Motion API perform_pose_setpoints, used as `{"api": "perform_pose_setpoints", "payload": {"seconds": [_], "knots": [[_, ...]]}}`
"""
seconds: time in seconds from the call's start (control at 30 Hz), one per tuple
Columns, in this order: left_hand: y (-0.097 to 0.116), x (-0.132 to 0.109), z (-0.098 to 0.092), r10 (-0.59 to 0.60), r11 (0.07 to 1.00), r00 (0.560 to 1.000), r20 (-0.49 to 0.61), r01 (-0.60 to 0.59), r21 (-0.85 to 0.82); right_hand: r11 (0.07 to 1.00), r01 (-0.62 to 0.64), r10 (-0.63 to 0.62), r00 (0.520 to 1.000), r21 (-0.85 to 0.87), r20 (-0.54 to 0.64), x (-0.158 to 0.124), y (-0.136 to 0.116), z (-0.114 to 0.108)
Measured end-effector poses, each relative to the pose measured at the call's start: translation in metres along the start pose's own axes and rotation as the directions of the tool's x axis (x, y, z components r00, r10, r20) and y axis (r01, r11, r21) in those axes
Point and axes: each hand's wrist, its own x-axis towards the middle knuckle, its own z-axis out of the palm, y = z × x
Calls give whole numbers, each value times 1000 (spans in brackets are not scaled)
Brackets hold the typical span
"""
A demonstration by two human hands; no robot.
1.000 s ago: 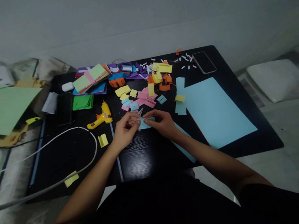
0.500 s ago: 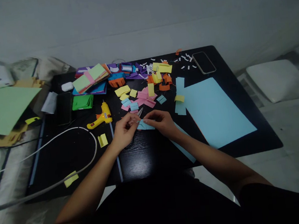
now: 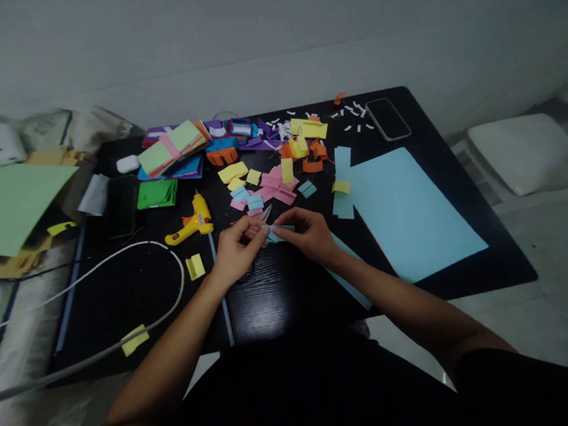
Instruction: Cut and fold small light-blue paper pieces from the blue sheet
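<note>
1. Head view, task item: a small light-blue paper piece (image 3: 275,236) is held between both hands, just above or on the table; contact cannot be told. It appears creased, its ends hidden by fingers.
2. Head view, hands: paper pinched between thumb and fingers of the left hand (image 3: 236,250) at one end; other end pinched likewise by the right hand (image 3: 310,237). Hands set close together.
3. Head view, surroundings: scissors (image 3: 266,212) partly covered by the left hand, blade tips showing just beyond it. Pink paper pieces (image 3: 277,185) heaped beyond the hands, small yellow pieces (image 3: 232,172) near them. Yellow glue gun (image 3: 192,223) laid left of the left hand; pale cable (image 3: 183,276) looped farther left. Large blue sheet (image 3: 418,217) spread right of the right hand; narrow blue strip (image 3: 354,278) partly covered by the right forearm. Phone (image 3: 388,120) placed far beyond the right hand.
4. Head view, materials: table (image 3: 273,308) black, glossy, faintly grained. Papers matte; large sheet flat, straight-edged. White scraps (image 3: 283,130) thin, curled. Glue gun plastic-looking, pistol-shaped.
</note>
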Motion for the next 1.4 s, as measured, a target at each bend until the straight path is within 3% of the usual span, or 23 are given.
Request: {"api": "perform_pose_setpoints", "payload": {"seconds": [0.2,0.43,0.7,0.93,1.17,1.4], "knots": [[3,0,-1,0,1000,1000,1,0,-3,991,-28,34,998,-130,45,2,-2,-2],[0,-1,0,-1,1000,996,94,3,-17,999,-39,39,999,-33,-20,3,1,-2],[0,3,1,-39,997,999,-21,37,-74,996,-80,79,995,29,57,4,2,-1],[0,4,-2,-6,999,1000,-23,5,-44,990,-117,107,987,77,120,3,-1,-1],[2,3,0,-50,994,998,46,54,-96,987,-125,121,992,105,47,2,2,0],[3,3,1,-41,995,999,31,44,-90,987,-116,114,993,113,29,3,3,0]]}}
